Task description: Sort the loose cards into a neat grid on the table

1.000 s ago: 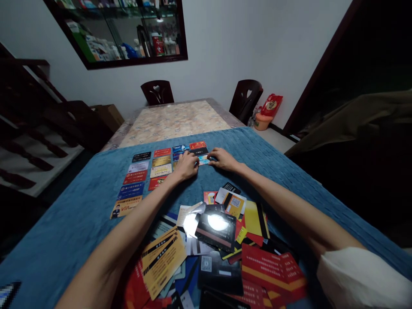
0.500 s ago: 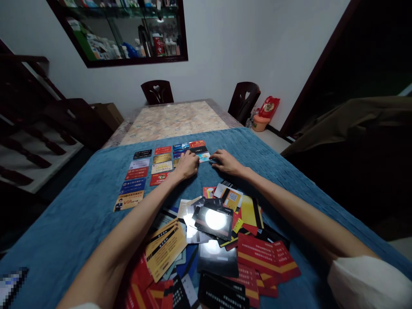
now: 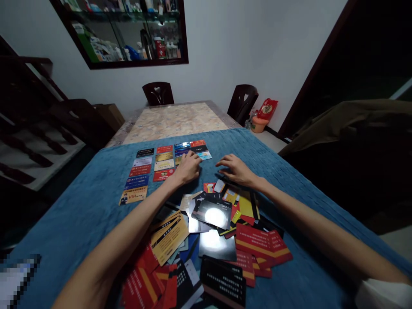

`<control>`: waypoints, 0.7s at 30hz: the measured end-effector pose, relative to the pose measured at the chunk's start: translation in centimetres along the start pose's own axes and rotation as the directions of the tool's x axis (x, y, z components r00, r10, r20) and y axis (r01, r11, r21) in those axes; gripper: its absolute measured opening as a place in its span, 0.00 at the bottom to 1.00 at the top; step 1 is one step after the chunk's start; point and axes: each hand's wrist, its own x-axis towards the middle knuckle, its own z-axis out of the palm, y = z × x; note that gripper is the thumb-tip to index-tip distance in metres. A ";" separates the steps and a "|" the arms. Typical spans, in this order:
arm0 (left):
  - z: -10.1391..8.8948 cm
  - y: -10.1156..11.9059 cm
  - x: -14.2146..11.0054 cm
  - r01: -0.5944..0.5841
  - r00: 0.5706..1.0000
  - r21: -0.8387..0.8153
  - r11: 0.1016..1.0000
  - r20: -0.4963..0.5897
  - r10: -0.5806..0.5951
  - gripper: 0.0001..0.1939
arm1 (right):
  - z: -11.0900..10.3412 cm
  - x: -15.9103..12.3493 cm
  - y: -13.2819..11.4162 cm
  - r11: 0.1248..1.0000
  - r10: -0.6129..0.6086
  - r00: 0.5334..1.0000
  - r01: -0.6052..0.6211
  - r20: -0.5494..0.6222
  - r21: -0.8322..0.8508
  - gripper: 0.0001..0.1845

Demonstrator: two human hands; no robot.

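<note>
My left hand (image 3: pixel 189 166) rests low over the laid-out cards, its fingers bent near the light blue card (image 3: pixel 206 155) and covering part of the third column. Whether its fingertips hold anything is hidden. My right hand (image 3: pixel 236 168) hovers above the cloth to the right, fingers apart and nothing in them. Just below it lies a loose heap of plastic cards, with a shiny black card (image 3: pixel 214 211), a yellow card (image 3: pixel 247 207), red cards (image 3: pixel 262 243) and tan cards (image 3: pixel 170 236). At left, columns of cards include an orange VIP card (image 3: pixel 133 195) and a blue card (image 3: pixel 137 182).
A blue cloth (image 3: pixel 80 201) covers the near part of the table; the patterned tabletop (image 3: pixel 180 116) shows beyond. Two dark chairs, one at the far end (image 3: pixel 158 93) and one at right (image 3: pixel 242 103), stand by it. A blurred-out object (image 3: pixel 19 277) sits at lower left.
My right hand has drawn back from the light blue card, toward the heap. My left hand has shifted slightly nearer, uncovering more of that card. The view has moved slightly.
</note>
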 end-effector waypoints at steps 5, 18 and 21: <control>-0.5 1.1 -2.4 -0.077 0.996 -0.031 0.997 -0.053 0.075 0.15 | -0.7 -1.9 -1.9 0.999 -0.031 0.999 0.031 -0.015 0.009 0.11; -1.8 4.9 -9.5 -0.214 0.976 -0.219 0.952 -0.072 0.203 0.15 | -2.3 -5.8 -8.2 0.994 -0.099 0.994 0.096 0.053 0.053 0.11; -2.5 5.9 -10.6 -0.221 0.975 -0.251 0.942 -0.029 0.221 0.13 | -2.6 -6.3 -9.1 0.987 -0.143 0.986 0.137 0.084 0.082 0.15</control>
